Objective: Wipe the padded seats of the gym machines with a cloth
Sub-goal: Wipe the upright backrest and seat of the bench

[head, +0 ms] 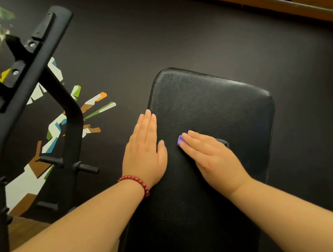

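Across mid-frame I see the black padded seat (212,102), with open pad running to its far and right edges. Beyond its left edge stands a black machine frame (32,92), well apart.

Left hand (145,150): flat on the left edge, fingers straight and together.

Right hand (209,156): fingers straight, pressing a purple cloth (180,140) mid-pad, only a corner showing.

Red bead bracelet (136,180) on left wrist.

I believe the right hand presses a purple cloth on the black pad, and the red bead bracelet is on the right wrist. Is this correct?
Not quite. The head view shows the red bead bracelet on the left wrist, not the right. The rest holds: the right hand presses the purple cloth on the black pad.
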The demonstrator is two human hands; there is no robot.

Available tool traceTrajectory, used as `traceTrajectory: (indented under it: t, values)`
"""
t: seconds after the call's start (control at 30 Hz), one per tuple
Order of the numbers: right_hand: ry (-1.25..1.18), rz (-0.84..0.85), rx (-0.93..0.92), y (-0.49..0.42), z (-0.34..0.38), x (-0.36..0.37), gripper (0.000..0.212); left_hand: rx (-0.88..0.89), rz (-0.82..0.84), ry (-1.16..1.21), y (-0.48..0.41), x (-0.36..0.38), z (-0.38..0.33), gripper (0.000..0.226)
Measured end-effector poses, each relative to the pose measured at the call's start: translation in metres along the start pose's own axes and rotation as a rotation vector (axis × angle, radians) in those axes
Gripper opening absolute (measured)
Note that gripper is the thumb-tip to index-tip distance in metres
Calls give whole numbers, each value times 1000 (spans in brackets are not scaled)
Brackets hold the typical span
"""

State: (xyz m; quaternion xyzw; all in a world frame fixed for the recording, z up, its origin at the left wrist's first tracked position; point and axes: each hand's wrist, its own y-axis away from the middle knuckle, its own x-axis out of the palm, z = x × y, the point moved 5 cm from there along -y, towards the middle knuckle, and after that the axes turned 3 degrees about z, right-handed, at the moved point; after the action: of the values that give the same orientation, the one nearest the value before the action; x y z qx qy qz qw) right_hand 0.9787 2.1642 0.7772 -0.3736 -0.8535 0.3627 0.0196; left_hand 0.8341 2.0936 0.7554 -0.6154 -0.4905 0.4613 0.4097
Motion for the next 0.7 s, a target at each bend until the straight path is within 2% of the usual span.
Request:
traceTrajectory:
  t: [0.1,0.23,0.37,0.5,0.53,0.63,0.7]
  values:
    - [63,-13,-25,-12,-17,-5,35,-2,20,0,1,-1,-2,64]
    - [58,-163,212,-25,-22,-4,34,-22,40,2,2,1,0,64]
    - [-9,-27,20,-7,7,9,35,-50,56,29,14,2,2,62]
    - [38,104,-182,-17,-10,-3,36,-53,68,58,21,2,4,64]
    - [60,84,-149,-26,-20,-7,36,-64,68,72,21,2,6,65]
    - [79,-96,122,-44,-31,-13,36,-89,75,86,22,3,8,66]
    - [40,-158,166,-43,-12,-3,35,-102,79,99,22,3,10,66]
